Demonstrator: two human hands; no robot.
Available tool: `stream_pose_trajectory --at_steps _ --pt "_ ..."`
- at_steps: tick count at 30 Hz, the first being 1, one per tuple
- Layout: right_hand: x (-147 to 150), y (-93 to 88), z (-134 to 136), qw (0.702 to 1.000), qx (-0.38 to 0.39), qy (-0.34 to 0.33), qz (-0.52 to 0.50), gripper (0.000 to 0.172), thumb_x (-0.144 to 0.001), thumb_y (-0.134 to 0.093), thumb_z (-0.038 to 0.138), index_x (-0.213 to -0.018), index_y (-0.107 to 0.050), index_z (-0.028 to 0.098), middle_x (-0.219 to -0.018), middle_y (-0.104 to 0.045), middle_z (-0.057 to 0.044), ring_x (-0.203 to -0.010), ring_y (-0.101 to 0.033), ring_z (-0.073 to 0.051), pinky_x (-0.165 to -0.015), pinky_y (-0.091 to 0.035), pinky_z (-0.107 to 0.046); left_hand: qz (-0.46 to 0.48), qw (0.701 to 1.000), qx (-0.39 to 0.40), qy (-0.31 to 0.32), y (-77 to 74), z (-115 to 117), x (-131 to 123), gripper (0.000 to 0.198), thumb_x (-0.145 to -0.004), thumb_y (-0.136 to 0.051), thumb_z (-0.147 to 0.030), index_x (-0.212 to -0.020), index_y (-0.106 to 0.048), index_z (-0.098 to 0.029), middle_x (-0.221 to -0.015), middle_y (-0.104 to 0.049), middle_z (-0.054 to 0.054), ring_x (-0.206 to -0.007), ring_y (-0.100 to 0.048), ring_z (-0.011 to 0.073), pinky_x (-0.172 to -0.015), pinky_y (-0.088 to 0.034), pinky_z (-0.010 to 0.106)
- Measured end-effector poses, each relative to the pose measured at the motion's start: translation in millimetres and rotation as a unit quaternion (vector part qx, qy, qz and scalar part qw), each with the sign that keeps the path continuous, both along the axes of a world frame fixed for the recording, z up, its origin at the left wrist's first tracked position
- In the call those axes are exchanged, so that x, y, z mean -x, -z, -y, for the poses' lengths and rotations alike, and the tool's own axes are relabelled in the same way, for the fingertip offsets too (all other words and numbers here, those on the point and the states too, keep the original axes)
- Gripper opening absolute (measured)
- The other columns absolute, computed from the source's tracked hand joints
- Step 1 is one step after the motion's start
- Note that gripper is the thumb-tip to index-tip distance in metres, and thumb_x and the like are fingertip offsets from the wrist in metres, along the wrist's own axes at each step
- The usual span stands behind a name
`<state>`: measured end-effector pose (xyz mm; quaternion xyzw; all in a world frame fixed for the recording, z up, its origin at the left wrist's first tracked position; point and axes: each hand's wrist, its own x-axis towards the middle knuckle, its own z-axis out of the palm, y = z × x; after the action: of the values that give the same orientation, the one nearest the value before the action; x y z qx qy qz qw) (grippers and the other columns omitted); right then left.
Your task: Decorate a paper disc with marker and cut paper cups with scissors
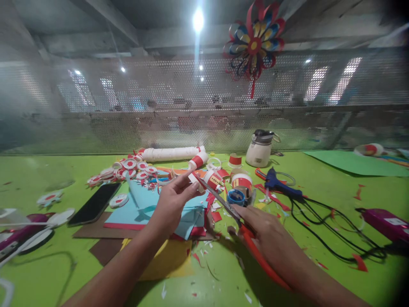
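Observation:
My left hand (174, 200) pinches a small red and white piece of paper cup (197, 181) between thumb and fingers. In my right hand (260, 228) are scissors with orange handles (263, 262); my fingers wrap round the handles. The scissor blades (220, 198) point up and left, their tips at the cup piece. Whether the blades touch it, I cannot tell. Beneath the left hand lie light blue paper sheets (147, 204) on red and brown ones. Cut red and white paper cups (242, 181) and a blue roll of tape (235, 197) are just beyond the scissors.
A blue glue gun (281, 183) with black cable lies right, near a purple box (388, 224). A white bottle (258, 149) and stacked paper cups (172, 154) stand and lie behind. Left are a phone (95, 204) and several red-white discs (129, 164). Paper scraps litter the green table (319, 204).

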<state>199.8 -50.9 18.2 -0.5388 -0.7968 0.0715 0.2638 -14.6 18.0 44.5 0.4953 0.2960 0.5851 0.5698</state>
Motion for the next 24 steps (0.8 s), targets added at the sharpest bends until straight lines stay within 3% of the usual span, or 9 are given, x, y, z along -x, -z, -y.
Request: stream_pose_trajectory --at_steps 4,16,24 --pt "-0.5 0.1 -0.4 1.000 -0.009 -0.001 0.006 0.039 -0.087 -0.053 0.021 -0.125 -0.062 0.018 -0.107 -0.071 -0.014 -0.094 -0.067 -0.030 -0.084 -0.054 -0.047 -0.011 1.000 -0.005 0.001 0.3 -1.9 0.2 0.047 -0.072 -0.078 -0.028 -0.116 -0.068 -0.017 -0.092 -0.071 0.005 -0.087 -0.064 0.0189 -0.085 -0.054 0.037" --pt "-1.4 1.4 -2.3 1.000 -0.009 0.010 0.010 0.040 -0.084 -0.053 0.014 -0.123 -0.064 0.019 -0.112 -0.071 -0.011 -0.099 -0.067 -0.029 -0.087 -0.053 -0.045 -0.031 0.999 -0.013 -0.003 4.6 -4.5 2.1 0.049 -0.072 -0.077 -0.030 -0.118 -0.066 -0.015 -0.091 -0.070 0.006 -0.086 -0.063 0.0190 -0.087 -0.053 0.040" --pt "-1.0 3.3 -3.5 1.000 0.011 0.009 0.006 0.044 -0.084 -0.052 0.013 -0.128 -0.060 0.017 -0.114 -0.069 -0.013 -0.102 -0.065 -0.030 -0.088 -0.052 -0.047 -0.044 0.999 -0.024 -0.010 7.9 -7.2 1.8 0.050 -0.072 -0.077 -0.031 -0.118 -0.065 -0.015 -0.103 -0.071 0.009 -0.093 -0.064 0.0217 -0.089 -0.051 0.041"
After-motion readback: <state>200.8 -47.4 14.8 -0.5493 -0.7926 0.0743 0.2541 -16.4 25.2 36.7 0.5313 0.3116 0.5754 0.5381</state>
